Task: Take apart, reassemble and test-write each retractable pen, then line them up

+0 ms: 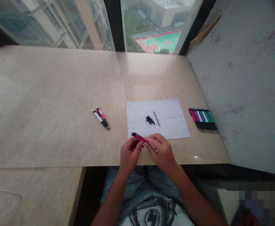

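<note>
Both hands meet at the near edge of a handwritten sheet of paper (137, 125). Between them is a pink pen barrel (139, 137) with a black clip end pointing up and left. My left hand (130, 153) pinches it from the left, thumb and fingers closed. My right hand (162, 150) is closed on its lower right end, and the fingertips hide that end. On the paper just beyond lie small black pen parts (149, 119) and a thin dark refill (157, 119), apart from the hands.
To the left, a white pen (99, 118) and a pink pen (102, 115) lie side by side. A row of several coloured pens (203, 120) lies at the right by the wall (245, 94). Windows stand behind the stone counter (57, 94). A white cable (17, 201) rests at lower left.
</note>
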The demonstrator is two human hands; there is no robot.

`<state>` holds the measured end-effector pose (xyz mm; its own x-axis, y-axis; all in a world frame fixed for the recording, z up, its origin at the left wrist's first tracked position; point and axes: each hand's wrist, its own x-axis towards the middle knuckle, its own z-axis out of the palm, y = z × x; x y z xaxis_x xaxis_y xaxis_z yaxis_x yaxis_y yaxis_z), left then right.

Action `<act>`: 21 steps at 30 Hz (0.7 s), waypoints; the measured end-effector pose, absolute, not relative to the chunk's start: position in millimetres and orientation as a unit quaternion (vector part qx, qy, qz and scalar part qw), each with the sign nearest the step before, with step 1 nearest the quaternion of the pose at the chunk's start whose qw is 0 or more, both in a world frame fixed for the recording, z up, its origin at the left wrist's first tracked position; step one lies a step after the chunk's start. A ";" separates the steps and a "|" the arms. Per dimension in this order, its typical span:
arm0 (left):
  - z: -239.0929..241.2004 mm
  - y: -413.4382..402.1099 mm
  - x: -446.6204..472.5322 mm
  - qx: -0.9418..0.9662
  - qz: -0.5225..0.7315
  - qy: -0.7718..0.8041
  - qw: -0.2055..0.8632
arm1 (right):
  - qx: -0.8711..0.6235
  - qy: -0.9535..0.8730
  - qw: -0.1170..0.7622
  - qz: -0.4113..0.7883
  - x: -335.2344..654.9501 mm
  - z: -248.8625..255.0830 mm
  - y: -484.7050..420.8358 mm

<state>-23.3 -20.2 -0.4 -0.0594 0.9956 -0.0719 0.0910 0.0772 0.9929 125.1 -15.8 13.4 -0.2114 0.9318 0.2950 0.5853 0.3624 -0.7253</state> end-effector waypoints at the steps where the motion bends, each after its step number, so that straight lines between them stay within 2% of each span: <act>1: 1.2 -19.8 -22.9 0.474 0.478 0.550 0.494 | -0.507 -0.743 0.367 0.236 124.8 13.6 -14.8; 7: -3.5 -14.3 -18.1 0.396 0.516 0.541 0.533 | -0.497 -0.744 0.367 0.255 130.4 18.3 -6.4; 10: -12.2 -11.3 -16.9 0.355 0.540 0.521 0.556 | -0.568 -0.701 0.353 0.248 144.8 11.3 6.3; 15: -17.1 -9.3 -18.7 0.307 0.571 0.490 0.583 | -0.688 -0.678 0.236 0.106 164.6 -3.3 33.7; 21: -16.1 -8.7 -21.1 0.308 0.569 0.478 0.594 | -0.729 -0.668 0.143 0.039 152.5 -6.5 45.7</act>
